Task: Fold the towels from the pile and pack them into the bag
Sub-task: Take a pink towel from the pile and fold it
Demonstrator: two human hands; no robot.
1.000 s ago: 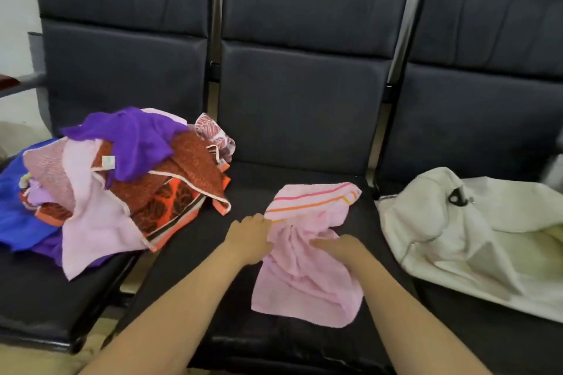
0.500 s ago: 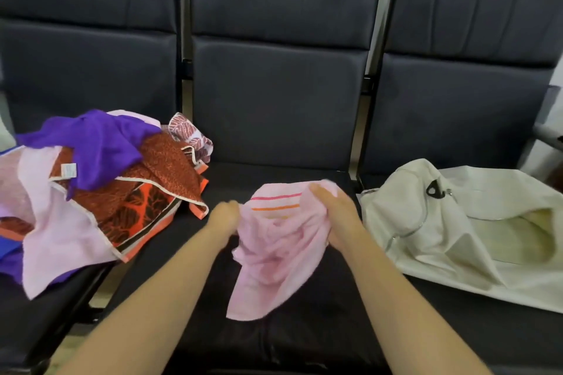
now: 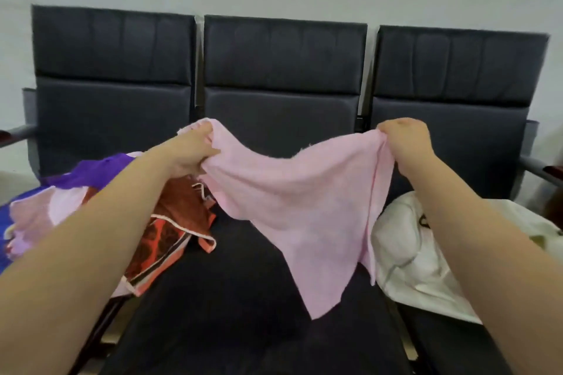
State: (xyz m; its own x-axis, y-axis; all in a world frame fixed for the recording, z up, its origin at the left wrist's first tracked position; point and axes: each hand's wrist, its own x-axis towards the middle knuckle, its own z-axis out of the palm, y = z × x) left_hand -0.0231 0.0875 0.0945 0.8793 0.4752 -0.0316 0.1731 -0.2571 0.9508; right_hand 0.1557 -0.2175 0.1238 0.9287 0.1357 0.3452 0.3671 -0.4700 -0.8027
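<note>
Fingers (image 3: 213, 151) of our left hand (image 3: 192, 151) are pinched on one upper corner of the pink towel (image 3: 301, 207), and our right hand (image 3: 406, 143) is clenched on the other, so the cloth hangs spread in the air above the middle seat (image 3: 231, 307) of the dark bench. We see the towel pile (image 3: 170, 222) on the left seat and the white bag (image 3: 408, 246) on the right seat

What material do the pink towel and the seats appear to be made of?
Pink towel: soft matte cloth, probably cotton terry; it sags and drapes between the hands. Seats: dark padded covering with a faint sheen and stitched seams, likely leather or imitation leather.
</note>
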